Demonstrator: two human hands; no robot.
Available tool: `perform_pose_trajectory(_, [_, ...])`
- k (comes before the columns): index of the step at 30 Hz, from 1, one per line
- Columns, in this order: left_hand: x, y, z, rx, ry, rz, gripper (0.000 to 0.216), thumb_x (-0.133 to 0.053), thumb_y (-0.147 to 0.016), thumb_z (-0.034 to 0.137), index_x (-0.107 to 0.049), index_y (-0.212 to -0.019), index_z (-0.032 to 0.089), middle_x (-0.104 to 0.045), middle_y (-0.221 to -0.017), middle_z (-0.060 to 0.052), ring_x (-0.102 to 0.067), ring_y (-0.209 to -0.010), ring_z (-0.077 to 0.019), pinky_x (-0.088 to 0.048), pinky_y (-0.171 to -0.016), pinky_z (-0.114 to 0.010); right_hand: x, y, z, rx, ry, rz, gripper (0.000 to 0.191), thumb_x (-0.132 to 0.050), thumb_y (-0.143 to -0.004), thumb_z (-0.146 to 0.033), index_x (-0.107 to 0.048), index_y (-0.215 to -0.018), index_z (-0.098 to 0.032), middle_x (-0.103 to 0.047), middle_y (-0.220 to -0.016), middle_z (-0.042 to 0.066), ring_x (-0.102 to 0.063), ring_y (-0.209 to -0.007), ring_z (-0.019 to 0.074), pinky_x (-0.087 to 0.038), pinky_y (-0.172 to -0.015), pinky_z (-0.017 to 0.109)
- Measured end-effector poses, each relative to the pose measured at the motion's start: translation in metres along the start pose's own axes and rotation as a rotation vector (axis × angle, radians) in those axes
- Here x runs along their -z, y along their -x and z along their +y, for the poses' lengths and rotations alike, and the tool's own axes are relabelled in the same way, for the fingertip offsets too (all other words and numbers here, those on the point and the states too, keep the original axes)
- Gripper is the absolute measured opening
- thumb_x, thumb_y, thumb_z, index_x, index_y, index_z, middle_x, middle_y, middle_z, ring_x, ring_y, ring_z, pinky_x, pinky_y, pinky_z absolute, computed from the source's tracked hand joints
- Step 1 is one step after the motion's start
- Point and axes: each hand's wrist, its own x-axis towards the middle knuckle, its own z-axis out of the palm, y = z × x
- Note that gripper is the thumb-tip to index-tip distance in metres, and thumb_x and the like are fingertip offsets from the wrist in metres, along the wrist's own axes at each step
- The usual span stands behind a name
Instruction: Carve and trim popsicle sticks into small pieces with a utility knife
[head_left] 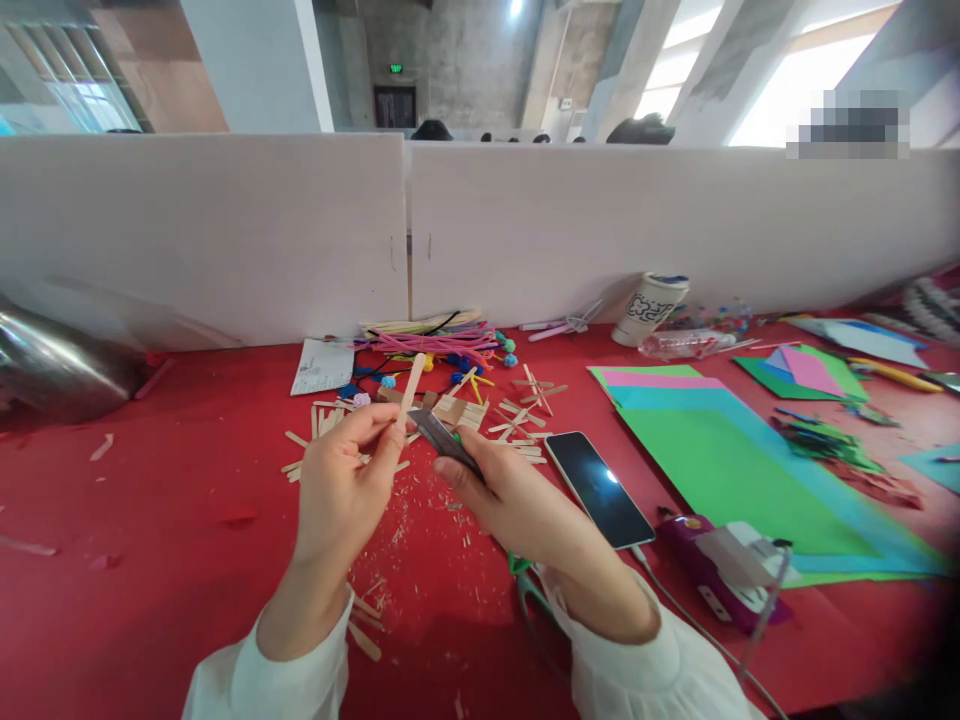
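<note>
Watching remotely, I see left hand (346, 478) pinching wooden stick (412, 386), right hand (506, 485) gripping gray cutter (448, 442), white cup (649, 310), contents hidden, clear bottle (675, 345) lying beside it.

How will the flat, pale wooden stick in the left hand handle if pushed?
The flat, pale wooden stick is probably stiff: it juts straight from the left hand. Likely light, being narrow and flat. It may splinter under the grey, slim cutter; small pale slivers litter the red table.

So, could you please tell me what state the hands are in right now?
Left hand: closed, holding a wooden stick.
Right hand: closed, holding a knife.
</note>
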Motion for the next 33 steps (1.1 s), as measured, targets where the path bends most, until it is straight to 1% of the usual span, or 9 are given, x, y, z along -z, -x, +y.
perform_pose_trajectory(2, [0.0,-0.001,-0.002,0.064,0.106,-0.016,0.014,-0.058,-0.079,0.028,-0.067,-0.086,0.02,-0.073,-0.076,-0.001,-0.069,-0.069,-0.0168,-0.053,-0.056,-0.022,0.004,-0.002,0.002,-0.023,-0.13,-0.084,0.019,-0.037,-0.091,-0.035,-0.037,-0.077,-0.021,-0.036,-0.055,-0.008,-0.036,-0.043,0.0074,-0.032,-0.043,0.02])
perform_pose_trajectory(5, [0.0,-0.002,-0.003,0.112,0.2,-0.025,0.014,-0.061,-0.077,0.028,-0.067,-0.086,0.019,-0.072,-0.076,-0.002,-0.069,-0.069,-0.0164,-0.054,-0.06,-0.022,0.008,-0.003,0.005,-0.079,-0.296,-0.186,0.021,-0.036,-0.092,-0.039,-0.038,-0.082,-0.021,-0.036,-0.053,-0.01,-0.04,-0.038,0.0064,-0.032,-0.037,0.018])
perform_pose_trajectory(9, [0.001,-0.003,-0.002,0.144,0.309,-0.035,0.013,-0.063,-0.074,0.027,-0.067,-0.083,0.018,-0.071,-0.069,-0.002,-0.069,-0.066,-0.0163,-0.055,-0.062,-0.024,0.008,-0.003,0.005,-0.115,-0.384,-0.233,0.025,-0.037,-0.091,-0.044,-0.04,-0.084,-0.02,-0.038,-0.054,-0.009,-0.042,-0.037,0.0063,-0.033,-0.035,0.017])
perform_pose_trajectory(11, [0.001,-0.003,-0.001,0.146,0.313,-0.031,0.013,-0.063,-0.074,0.027,-0.067,-0.083,0.018,-0.071,-0.069,-0.002,-0.069,-0.066,-0.0164,-0.055,-0.062,-0.024,0.006,-0.002,0.003,-0.1,-0.319,-0.189,0.024,-0.036,-0.091,-0.042,-0.039,-0.082,-0.021,-0.037,-0.053,-0.009,-0.041,-0.038,0.0068,-0.032,-0.037,0.018])
perform_pose_trajectory(15, [0.0,-0.003,0.0,0.114,0.173,0.013,0.015,-0.061,-0.076,0.027,-0.067,-0.087,0.019,-0.073,-0.074,-0.002,-0.069,-0.067,-0.0167,-0.054,-0.059,-0.023,-0.001,0.003,-0.001,-0.029,0.039,0.044,0.019,-0.038,-0.089,-0.032,-0.034,-0.073,-0.022,-0.037,-0.054,-0.007,-0.036,-0.044,0.009,-0.028,-0.043,0.022])
perform_pose_trajectory(17, [-0.001,-0.002,0.0,0.089,0.115,0.023,0.015,-0.059,-0.077,0.028,-0.067,-0.087,0.019,-0.073,-0.076,-0.003,-0.069,-0.069,-0.0172,-0.054,-0.057,-0.023,-0.005,0.004,-0.003,-0.023,0.165,0.109,0.018,-0.037,-0.088,-0.031,-0.033,-0.073,-0.022,-0.038,-0.056,-0.005,-0.036,-0.046,0.0101,-0.026,-0.045,0.023])
perform_pose_trajectory(23, [-0.001,-0.002,0.001,0.063,0.094,0.033,0.015,-0.059,-0.078,0.028,-0.067,-0.087,0.019,-0.074,-0.077,-0.002,-0.07,-0.069,-0.0166,-0.053,-0.058,-0.022,-0.007,0.005,-0.007,-0.055,0.214,0.118,0.016,-0.034,-0.088,-0.032,-0.034,-0.075,-0.022,-0.04,-0.056,-0.004,-0.038,-0.046,0.0113,-0.027,-0.046,0.023])
perform_pose_trajectory(28, [-0.001,-0.001,0.001,0.054,0.09,0.029,0.015,-0.059,-0.079,0.029,-0.067,-0.088,0.019,-0.074,-0.08,-0.003,-0.069,-0.07,-0.0166,-0.053,-0.058,-0.022,-0.005,0.006,-0.007,-0.045,0.238,0.132,0.016,-0.033,-0.088,-0.032,-0.033,-0.075,-0.022,-0.039,-0.056,-0.004,-0.037,-0.046,0.0116,-0.026,-0.046,0.023])
perform_pose_trajectory(33, [0.0,-0.002,0.002,0.053,0.072,0.023,0.015,-0.058,-0.079,0.029,-0.066,-0.087,0.02,-0.073,-0.076,-0.002,-0.069,-0.069,-0.0171,-0.053,-0.057,-0.023,-0.007,0.007,-0.007,-0.043,0.259,0.134,0.016,-0.033,-0.088,-0.032,-0.037,-0.077,-0.021,-0.045,-0.058,-0.002,-0.043,-0.047,0.0128,-0.028,-0.046,0.022])
